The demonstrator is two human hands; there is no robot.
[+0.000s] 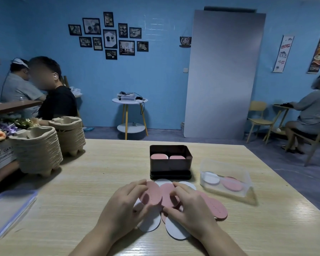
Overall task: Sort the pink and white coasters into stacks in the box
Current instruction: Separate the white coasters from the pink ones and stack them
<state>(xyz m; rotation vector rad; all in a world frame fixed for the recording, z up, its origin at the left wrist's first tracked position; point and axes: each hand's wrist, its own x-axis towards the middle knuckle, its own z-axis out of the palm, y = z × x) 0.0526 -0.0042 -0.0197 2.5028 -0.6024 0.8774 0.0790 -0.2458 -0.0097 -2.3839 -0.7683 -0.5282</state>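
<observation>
I see matt, foam-like pink coasters (217,207) and white coasters (175,230) under left hand (127,202) and right hand (188,206). Tabletop (81,200): pale wood-grain, slight sheen. Box (170,164) beyond hands: dark, looks metal. Tub (248,183) right of hands: clear plastic. Trays (39,152) far left: rough paper pulp.

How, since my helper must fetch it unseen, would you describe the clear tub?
On the wooden table, find the dark box at its middle. Right of that box sits the clear tub, with a white coaster and a pink one lying inside. Unlike the box, it is see-through.
</observation>
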